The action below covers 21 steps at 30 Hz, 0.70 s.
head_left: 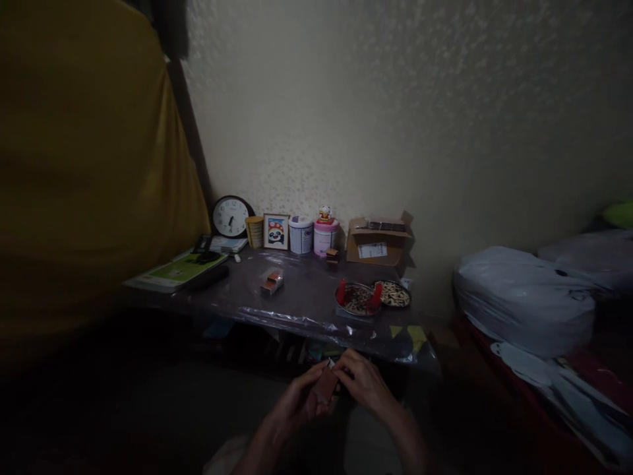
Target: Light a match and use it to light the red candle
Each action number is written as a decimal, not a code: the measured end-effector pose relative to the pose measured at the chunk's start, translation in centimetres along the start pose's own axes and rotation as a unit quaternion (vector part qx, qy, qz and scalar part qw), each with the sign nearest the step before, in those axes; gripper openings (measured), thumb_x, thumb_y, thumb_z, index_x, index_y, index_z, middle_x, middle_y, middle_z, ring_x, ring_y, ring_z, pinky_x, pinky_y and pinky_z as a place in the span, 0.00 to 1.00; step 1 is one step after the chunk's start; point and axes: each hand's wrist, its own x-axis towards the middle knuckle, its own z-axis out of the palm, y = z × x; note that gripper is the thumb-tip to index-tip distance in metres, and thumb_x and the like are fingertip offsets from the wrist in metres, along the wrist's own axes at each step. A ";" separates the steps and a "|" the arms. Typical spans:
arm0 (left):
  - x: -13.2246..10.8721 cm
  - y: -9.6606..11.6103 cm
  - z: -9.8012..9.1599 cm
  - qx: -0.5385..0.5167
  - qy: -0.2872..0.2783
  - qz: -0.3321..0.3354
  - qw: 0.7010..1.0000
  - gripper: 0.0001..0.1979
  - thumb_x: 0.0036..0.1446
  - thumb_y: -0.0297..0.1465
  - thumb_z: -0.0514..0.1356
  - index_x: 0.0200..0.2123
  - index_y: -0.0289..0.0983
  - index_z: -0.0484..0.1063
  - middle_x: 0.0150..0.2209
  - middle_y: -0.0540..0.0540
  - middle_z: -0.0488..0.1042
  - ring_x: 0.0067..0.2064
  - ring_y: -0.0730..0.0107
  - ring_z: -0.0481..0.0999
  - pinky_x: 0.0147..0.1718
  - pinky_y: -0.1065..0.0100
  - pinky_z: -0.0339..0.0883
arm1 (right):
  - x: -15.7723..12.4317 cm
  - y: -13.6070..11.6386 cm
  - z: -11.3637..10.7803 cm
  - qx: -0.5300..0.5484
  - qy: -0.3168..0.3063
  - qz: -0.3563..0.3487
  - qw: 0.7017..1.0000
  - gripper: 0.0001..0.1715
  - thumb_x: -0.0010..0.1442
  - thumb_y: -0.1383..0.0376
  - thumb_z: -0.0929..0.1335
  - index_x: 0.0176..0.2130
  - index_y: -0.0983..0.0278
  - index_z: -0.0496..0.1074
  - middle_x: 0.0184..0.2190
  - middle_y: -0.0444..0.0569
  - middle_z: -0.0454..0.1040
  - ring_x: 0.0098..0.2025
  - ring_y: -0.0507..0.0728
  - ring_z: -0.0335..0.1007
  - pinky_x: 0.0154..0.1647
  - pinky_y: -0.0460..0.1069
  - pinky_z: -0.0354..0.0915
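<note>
Held low in front of the table is a small brown matchbox [326, 386], with a pale bit at its upper end. My left hand [305, 398] is closed around the box from the left and below. From the right, my right hand [363, 379] pinches at the upper end of the same box, its fingers bent. The dim light hides whether the tray is slid out. On the table beyond are a clear plastic pack of matchboxes [271, 282] and another small box [331, 255].
A plastic-covered table [306, 293] carries a plate [353, 311] with red candles [377, 295] and dark bits, and a dish of matchsticks [393, 295]. Behind stand a clock [231, 216], tubs [301, 236] and a cardboard box [373, 251]. A yellow curtain [99, 152] hangs left; bags [524, 297] lie right.
</note>
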 end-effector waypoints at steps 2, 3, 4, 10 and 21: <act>0.1 0.0 -0.1 -0.003 -0.006 0.005 1.000 0.17 0.51 0.30 0.56 0.45 0.35 0.68 0.35 0.41 0.76 0.27 0.70 0.73 0.22 0.72 0.59 | 0.0 0.0 0.0 0.003 -0.006 0.001 1.000 0.09 0.58 0.67 0.62 0.29 0.60 0.70 0.30 0.42 0.67 0.34 0.52 0.67 0.34 0.45 0.61; 0.1 0.0 -0.1 -0.003 -0.010 0.007 1.000 0.17 0.51 0.30 0.56 0.46 0.35 0.68 0.35 0.41 0.76 0.27 0.70 0.73 0.22 0.72 0.59 | 0.0 0.0 0.0 0.003 -0.009 0.001 1.000 0.09 0.58 0.67 0.62 0.29 0.60 0.70 0.31 0.42 0.67 0.34 0.52 0.67 0.34 0.45 0.60; 0.0 0.0 -0.1 -0.002 -0.014 0.007 1.000 0.17 0.51 0.30 0.56 0.46 0.35 0.68 0.35 0.41 0.76 0.28 0.69 0.73 0.22 0.72 0.59 | -0.1 0.1 0.0 0.004 -0.010 0.000 1.000 0.09 0.58 0.67 0.62 0.30 0.60 0.70 0.31 0.42 0.67 0.34 0.52 0.67 0.35 0.45 0.60; -0.2 0.3 0.3 0.003 -0.007 -0.010 1.000 0.19 0.51 0.29 0.55 0.48 0.34 0.66 0.33 0.41 0.76 0.27 0.69 0.74 0.21 0.73 0.59 | 0.0 0.2 0.0 0.003 -0.027 0.003 1.000 0.07 0.58 0.66 0.63 0.32 0.60 0.71 0.32 0.43 0.68 0.35 0.51 0.67 0.36 0.44 0.60; -0.2 0.1 0.1 0.024 0.005 -0.021 0.999 0.19 0.53 0.30 0.53 0.49 0.34 0.63 0.31 0.42 0.76 0.25 0.71 0.73 0.20 0.74 0.58 | -0.1 0.2 -0.4 0.008 -0.035 -0.017 0.999 0.07 0.59 0.67 0.63 0.31 0.60 0.70 0.31 0.42 0.67 0.35 0.51 0.66 0.35 0.44 0.60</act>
